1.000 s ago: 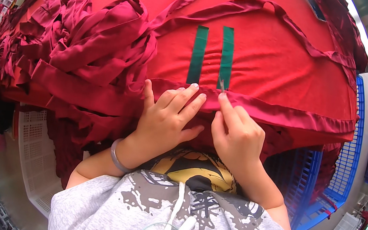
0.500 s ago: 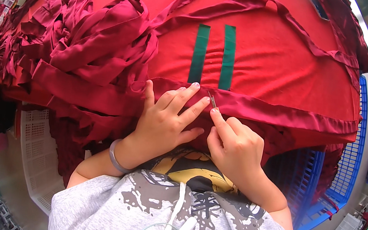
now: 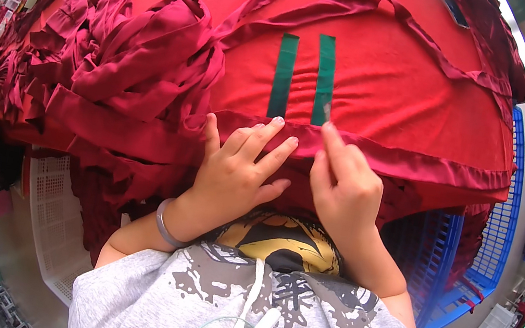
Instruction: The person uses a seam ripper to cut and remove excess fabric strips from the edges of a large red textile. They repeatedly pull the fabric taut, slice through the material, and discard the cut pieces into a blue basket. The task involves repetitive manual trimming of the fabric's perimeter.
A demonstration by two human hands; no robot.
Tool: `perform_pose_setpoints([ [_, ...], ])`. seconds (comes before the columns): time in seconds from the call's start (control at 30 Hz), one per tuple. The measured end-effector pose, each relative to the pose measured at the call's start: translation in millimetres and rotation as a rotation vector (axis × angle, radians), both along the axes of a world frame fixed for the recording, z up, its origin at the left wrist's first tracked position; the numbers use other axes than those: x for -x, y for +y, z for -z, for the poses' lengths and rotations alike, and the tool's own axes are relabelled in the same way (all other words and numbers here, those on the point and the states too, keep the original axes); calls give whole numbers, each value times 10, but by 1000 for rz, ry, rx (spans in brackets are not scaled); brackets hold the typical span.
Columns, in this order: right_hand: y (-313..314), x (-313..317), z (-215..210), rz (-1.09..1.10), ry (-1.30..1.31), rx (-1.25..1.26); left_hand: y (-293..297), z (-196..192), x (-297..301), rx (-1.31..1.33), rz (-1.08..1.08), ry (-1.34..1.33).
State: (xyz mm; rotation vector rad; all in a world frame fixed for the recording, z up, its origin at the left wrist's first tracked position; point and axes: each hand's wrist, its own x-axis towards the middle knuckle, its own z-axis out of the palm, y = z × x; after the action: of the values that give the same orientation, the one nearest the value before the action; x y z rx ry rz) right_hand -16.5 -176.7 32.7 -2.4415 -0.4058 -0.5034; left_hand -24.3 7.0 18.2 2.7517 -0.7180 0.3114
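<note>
In the head view, the right hand [image 3: 350, 182] has shifted toward one o'clock, pinching one small pointed tool [image 3: 327, 112] by the near end of the right one of two green strips [image 3: 283, 74]. At their seven o'clock, the left hand [image 3: 239, 160] lies flat, fingers spread on one crimson band [image 3: 422, 164].

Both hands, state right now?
Left hand: open, spread on the long, flat, dark-red satin strip.
Right hand: closed, holding a small, slim, grey metal-tipped tool.
</note>
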Motion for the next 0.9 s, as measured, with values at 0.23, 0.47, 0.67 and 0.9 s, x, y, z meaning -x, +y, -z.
perform_pose_setpoints([
  [0.23, -90, 178, -128, -178, 153, 279, -10, 18, -4, 11, 5, -5],
  [0.47, -6, 66, -17, -49, 42, 109, -15, 7, 3, -11, 13, 13],
  [0.67, -52, 186, -138, -156, 143, 245, -23, 17, 4, -7, -5, 9],
  [0.9, 18, 100, -10, -52, 67, 168, -27, 6, 1, -25, 2, -5],
])
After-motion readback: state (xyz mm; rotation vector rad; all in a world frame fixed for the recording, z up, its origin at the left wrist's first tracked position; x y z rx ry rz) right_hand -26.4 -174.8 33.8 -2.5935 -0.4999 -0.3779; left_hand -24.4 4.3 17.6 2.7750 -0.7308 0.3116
